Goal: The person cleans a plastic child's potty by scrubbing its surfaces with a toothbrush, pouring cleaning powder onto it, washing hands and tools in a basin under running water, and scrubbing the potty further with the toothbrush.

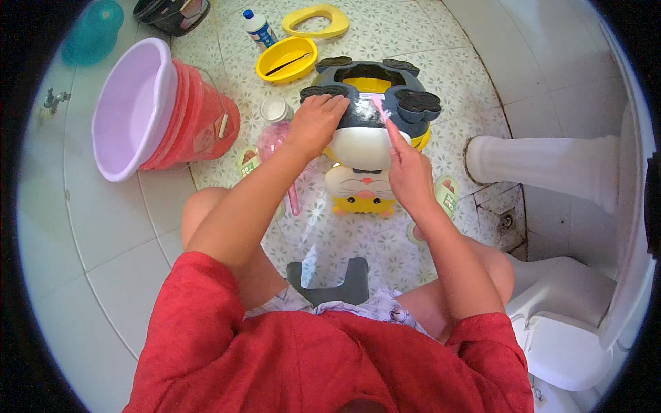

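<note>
Your right hand grips a pink brush slanting forward and slightly left onto white foam on the gray potty, which sits ahead on the floor, while your left hand, holding nothing visible, rests against its left side.

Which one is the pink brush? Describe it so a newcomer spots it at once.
Find the big grey-and-white cartoon-faced plastic piece on the tiled floor, straight ahead. The right hand holds the slim pink brush there, beside the white residue. Its pink colour sets it apart from the black stick-like tool in the yellow basin.
</note>
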Tool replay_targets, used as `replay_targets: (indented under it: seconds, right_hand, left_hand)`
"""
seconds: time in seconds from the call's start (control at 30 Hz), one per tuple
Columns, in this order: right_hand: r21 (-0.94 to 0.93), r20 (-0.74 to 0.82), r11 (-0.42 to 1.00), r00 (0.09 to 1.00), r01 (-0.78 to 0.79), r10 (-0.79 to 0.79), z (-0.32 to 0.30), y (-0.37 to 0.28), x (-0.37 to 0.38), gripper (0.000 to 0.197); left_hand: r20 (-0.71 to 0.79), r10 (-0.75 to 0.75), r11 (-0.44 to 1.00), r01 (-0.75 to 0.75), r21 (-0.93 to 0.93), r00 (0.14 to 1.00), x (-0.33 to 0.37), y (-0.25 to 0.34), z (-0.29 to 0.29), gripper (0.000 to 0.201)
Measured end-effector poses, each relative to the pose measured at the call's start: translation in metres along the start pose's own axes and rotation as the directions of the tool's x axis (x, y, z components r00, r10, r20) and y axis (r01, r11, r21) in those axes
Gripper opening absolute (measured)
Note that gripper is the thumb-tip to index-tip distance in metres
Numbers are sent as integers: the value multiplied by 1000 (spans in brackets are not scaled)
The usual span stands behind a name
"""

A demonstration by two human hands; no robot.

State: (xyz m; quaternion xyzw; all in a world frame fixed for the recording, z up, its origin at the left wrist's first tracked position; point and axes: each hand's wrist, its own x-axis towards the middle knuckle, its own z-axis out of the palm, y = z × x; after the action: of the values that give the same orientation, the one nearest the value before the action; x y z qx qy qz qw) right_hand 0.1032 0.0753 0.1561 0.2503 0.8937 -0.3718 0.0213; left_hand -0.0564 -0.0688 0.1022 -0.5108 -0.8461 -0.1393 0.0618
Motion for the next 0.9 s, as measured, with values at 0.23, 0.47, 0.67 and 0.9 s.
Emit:
replay_targets:
  seconds: [0.23, 0.47, 0.67, 0.9]
  right_hand:
    - [-12, -14, 994, 994, 108, -108, 13, 0, 14, 48]
    - [-1, -35, 999, 999, 42, -42, 6, -12, 15, 50]
    - [-138, 72, 990, 996, -35, 46, 11, -4, 22, 50]
    - [-144, 99, 987, 991, -78, 92, 6, -6, 27, 49]
  left_hand:
    - [208, -122, 988, 138, -65, 970, 12, 16, -32, 51]
    - [446, -283, 942, 333, -37, 849, 8, 40, -69, 46]
    - [344, -215, 952, 276, -137, 914, 17, 30, -69, 48]
    - [153, 52, 942, 3, -336, 987, 58, -1, -12, 51]
